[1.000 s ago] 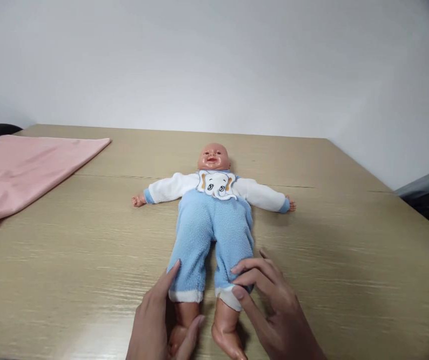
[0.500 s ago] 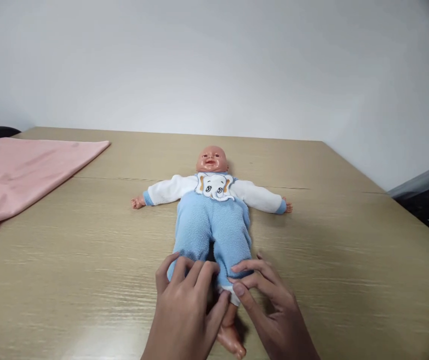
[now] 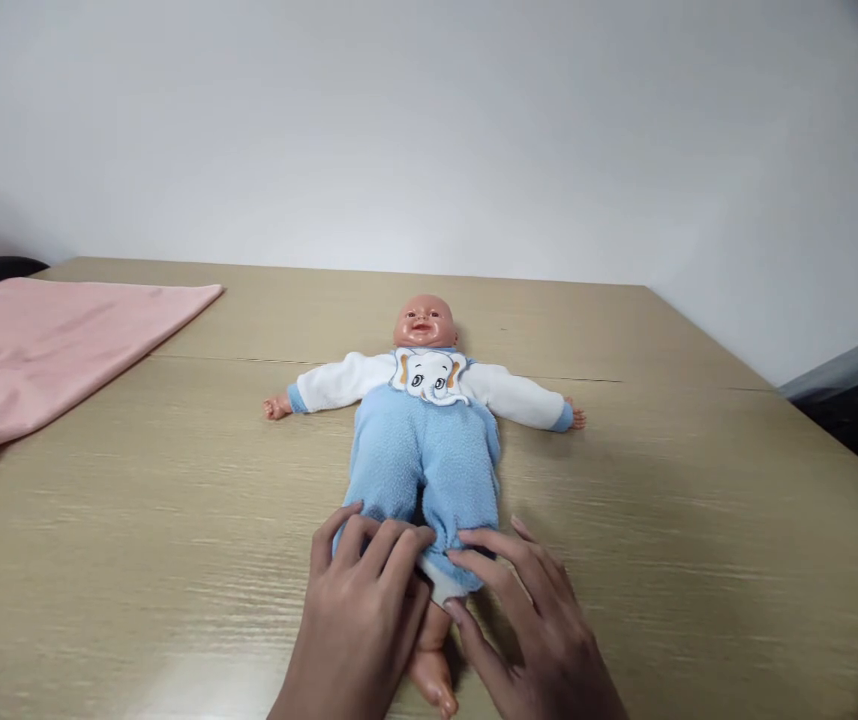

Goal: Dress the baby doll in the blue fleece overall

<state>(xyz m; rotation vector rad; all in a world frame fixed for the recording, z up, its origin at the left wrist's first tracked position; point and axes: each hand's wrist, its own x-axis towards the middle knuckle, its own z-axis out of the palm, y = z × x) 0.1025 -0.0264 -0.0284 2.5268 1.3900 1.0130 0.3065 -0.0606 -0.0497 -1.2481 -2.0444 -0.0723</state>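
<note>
Doll point(image 3: 425, 420) lies face-up on table point(image 3: 174, 520). Left hand point(image 3: 358, 620) fingers spread flat over its trouser leg; right hand point(image 3: 530, 630) pinches white cuff point(image 3: 444, 588).

Counter point(image 3: 699, 520): light wood-grain top, seam running across the far part. Doll point(image 3: 425, 440) in blue-and-white fleece suit lies on its back near centre, arms spread, head toward wall. Pink cloth point(image 3: 46, 345) lies flat at far left, well apart from doll.

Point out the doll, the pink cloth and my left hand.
doll point(image 3: 424, 455): head view, on its blue trousers.
pink cloth point(image 3: 39, 345): head view, on its flat middle.
left hand point(image 3: 358, 620): head view, on its back.
</note>
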